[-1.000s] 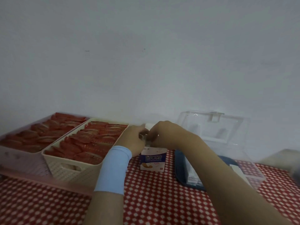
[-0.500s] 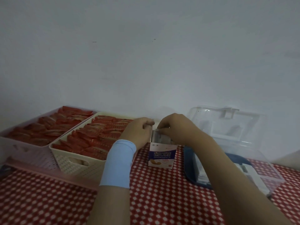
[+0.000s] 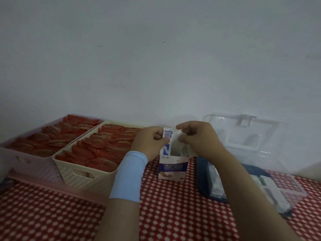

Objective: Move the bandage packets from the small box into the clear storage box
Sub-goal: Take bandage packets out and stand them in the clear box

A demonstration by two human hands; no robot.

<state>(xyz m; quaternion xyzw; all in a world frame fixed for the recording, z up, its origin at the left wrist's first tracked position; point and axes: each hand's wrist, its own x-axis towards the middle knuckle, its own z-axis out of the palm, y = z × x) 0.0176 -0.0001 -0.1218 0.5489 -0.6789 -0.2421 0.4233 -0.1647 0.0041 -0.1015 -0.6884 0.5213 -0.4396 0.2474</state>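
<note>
At the middle of the desk [image 3: 173,209], the small box [image 3: 173,168] stands open, with bandage packets [image 3: 184,151] showing inside. The left hand [image 3: 149,143] pinches its raised flap [image 3: 167,136]. The right hand [image 3: 199,138] pinches a pale piece [image 3: 178,137] above the opening, too blurred to identify. Just to the right sits the clear storage box [image 3: 293,187], lid up.

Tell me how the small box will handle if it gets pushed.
Likely light and tippy: the small box stands upright on a narrow base. Probably soft-walled: it looks like thin card, and the left hand pinches its flap up, so the open top may flex under a squeeze.
</note>
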